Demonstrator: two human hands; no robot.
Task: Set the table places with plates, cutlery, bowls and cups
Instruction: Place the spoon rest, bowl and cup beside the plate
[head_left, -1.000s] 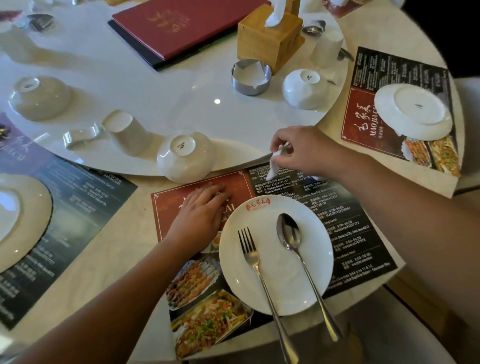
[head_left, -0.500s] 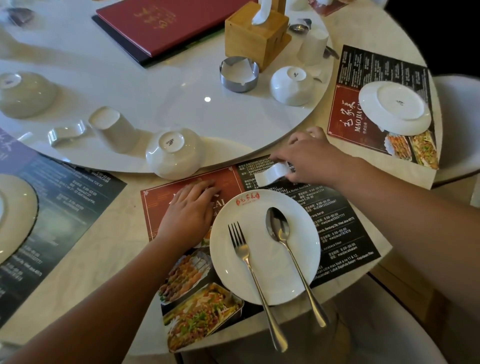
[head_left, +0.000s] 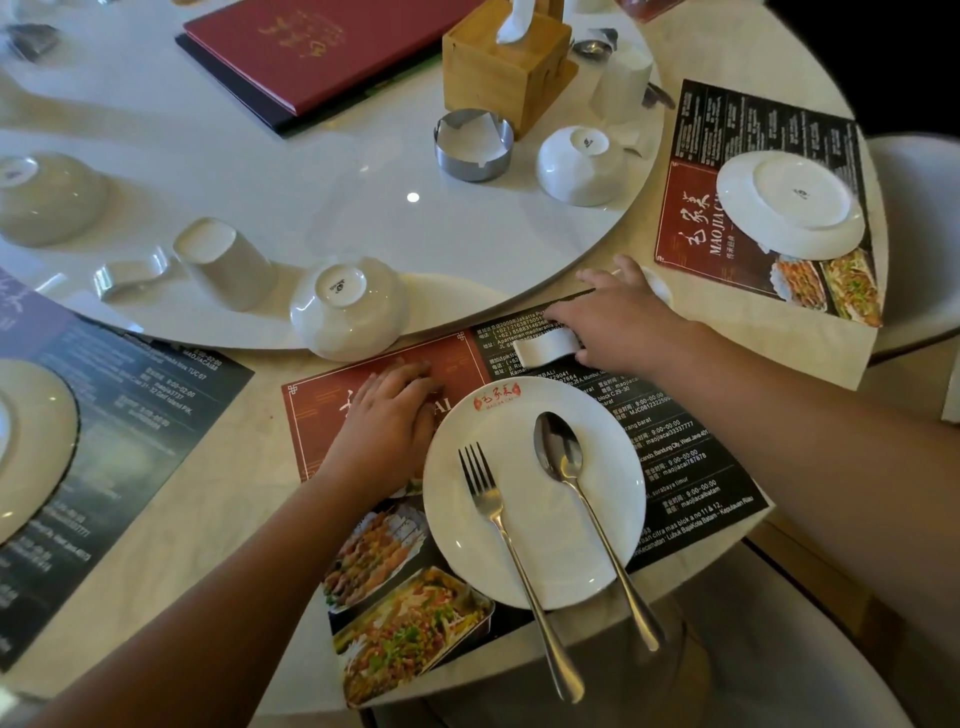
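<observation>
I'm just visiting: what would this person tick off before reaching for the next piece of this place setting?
1. The white rest lies flat on the placemat: ok.
2. The right hand is clear of the rest: not ok, its fingers pinch one end.
3. The left hand rests flat on the placemat: ok.
4. The fork and spoon sit on the plate: ok.
5. The nearest bowl is upright: not ok, upside down on the turntable.
6. The cup beside it is upright: not ok, inverted.
</observation>
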